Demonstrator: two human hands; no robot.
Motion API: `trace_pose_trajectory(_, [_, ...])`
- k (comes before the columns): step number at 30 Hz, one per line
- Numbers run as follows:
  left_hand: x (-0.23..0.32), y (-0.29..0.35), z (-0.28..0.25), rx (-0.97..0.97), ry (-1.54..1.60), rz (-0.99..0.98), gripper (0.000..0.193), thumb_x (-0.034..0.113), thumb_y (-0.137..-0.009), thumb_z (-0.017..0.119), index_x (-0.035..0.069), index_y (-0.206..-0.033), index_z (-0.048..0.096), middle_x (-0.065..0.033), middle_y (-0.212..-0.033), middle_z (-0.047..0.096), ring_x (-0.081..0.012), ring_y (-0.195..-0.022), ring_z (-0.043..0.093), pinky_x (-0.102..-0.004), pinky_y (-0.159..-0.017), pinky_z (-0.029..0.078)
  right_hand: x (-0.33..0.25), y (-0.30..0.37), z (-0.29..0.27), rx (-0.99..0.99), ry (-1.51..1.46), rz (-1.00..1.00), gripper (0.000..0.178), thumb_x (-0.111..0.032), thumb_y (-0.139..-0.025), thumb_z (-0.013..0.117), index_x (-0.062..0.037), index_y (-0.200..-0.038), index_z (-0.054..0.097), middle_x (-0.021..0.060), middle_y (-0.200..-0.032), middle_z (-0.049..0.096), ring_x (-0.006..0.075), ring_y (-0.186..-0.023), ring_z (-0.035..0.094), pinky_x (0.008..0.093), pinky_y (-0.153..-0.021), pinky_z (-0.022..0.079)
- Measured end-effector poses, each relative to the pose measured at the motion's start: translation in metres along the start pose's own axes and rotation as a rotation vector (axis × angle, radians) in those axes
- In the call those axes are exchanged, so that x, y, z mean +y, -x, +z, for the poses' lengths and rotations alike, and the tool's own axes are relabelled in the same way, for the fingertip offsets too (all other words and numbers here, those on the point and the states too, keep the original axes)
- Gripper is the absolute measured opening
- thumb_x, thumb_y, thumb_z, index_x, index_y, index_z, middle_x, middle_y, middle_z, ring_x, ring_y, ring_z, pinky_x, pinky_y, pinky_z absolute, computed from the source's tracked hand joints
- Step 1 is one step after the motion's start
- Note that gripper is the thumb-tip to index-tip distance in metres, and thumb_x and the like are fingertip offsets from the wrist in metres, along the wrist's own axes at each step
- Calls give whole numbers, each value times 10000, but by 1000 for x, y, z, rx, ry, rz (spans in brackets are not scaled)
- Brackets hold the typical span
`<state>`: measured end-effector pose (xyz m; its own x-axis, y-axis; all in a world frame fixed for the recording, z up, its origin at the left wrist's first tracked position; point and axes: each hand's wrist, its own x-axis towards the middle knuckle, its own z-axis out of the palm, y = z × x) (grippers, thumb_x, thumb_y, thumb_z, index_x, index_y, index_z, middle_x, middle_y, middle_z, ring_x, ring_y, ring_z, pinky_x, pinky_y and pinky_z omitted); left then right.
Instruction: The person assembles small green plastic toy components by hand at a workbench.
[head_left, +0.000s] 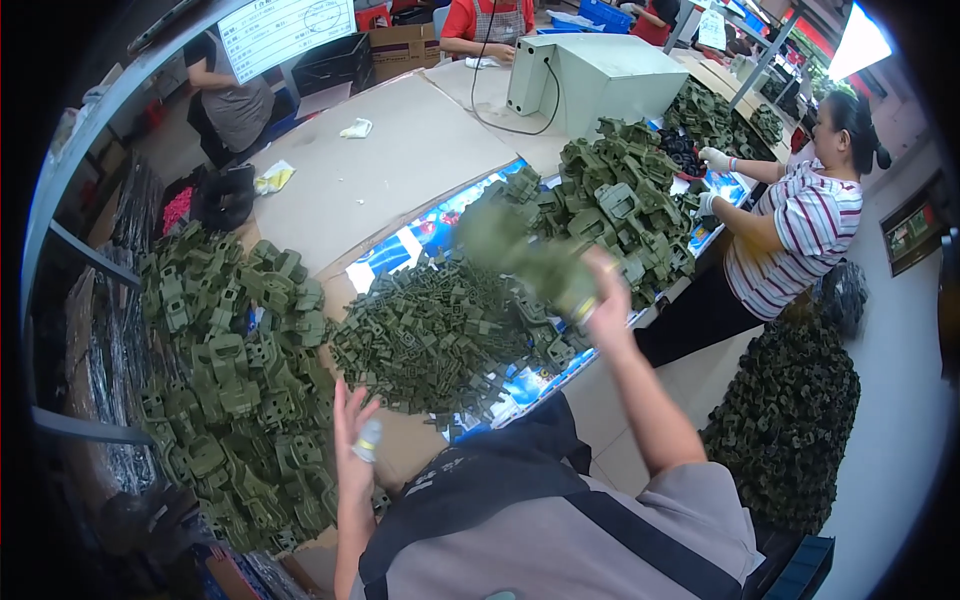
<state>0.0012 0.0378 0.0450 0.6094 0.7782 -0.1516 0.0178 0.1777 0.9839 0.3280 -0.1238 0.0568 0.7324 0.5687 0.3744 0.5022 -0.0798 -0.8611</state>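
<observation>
My right hand (608,305) is raised over the table, closed on an olive-green moulded plastic part (535,262) that is smeared by motion. Whitish wrapping shows on its fingers. Below that part lies a heap of small green plastic pieces (430,330). My left hand (355,430) is held up with its fingers apart and nothing in it, between the small pieces and a pile of larger green plastic parts (235,375) on the left. Its thumb has a pale wrapping (368,440). A second pile of larger green parts (610,205) sits beyond my right hand.
A co-worker in a striped shirt (800,220) stands at the right, white-gloved hands near dark parts (682,152). A grey metal box (600,80) with a cable stands at the back. Dark parts (785,430) are heaped at lower right. A metal frame post (50,160) rises at left.
</observation>
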Motion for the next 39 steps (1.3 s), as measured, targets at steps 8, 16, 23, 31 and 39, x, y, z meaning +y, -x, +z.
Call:
trace_pose_trajectory(8, [-25, -2, -36, 119, 19, -141, 399, 106, -852, 527, 56, -1239, 445, -79, -1054, 580, -156, -973, 535, -259, -867, 387, 147, -172, -181, 670, 471, 48, 522, -60, -694, 670, -135, -1183, 503, 154, -990, 596, 279, -914, 563, 347, -813, 423])
trace_pose_trajectory(16, [-23, 15, -37, 144, -85, -150, 371, 32, -841, 509, 47, -1210, 468, -75, -1051, 578, -141, -952, 530, -251, -849, 388, 225, -198, -218, 439, 523, -85, 534, -178, -697, 696, -43, -1173, 493, 157, -1158, 526, 272, -1083, 480, 338, -928, 350])
trace_pose_trajectory(23, [-18, 14, -44, 186, -92, -61, 373, 65, -837, 537, 49, -1203, 471, -70, -1045, 579, -145, -971, 535, -264, -847, 402, 235, -197, -247, 138, 431, -62, 623, -164, -772, 643, -17, -1299, 344, 196, -1238, 437, 301, -1128, 428, 348, -971, 309])
trace_pose_trajectory(31, [7, -7, -112, 580, -955, 281, 507, -8, -690, 614, 84, -1176, 507, -125, -1029, 564, -278, -936, 535, -353, -848, 414, 154, -180, -195, 182, 920, -398, 542, -148, -821, 584, -45, -1302, 359, 205, -1269, 429, 316, -1151, 421, 354, -951, 321])
trace_pose_trajectory(39, [-8, -85, -160, 932, -1194, -60, 709, 153, -635, 686, 191, -1270, 375, -196, -1111, 452, -371, -965, 493, -409, -823, 412, 2, -42, 17, -327, 292, -192, 415, -12, -791, 554, -42, -1199, 484, 106, -1191, 504, 206, -1076, 482, 306, -895, 385])
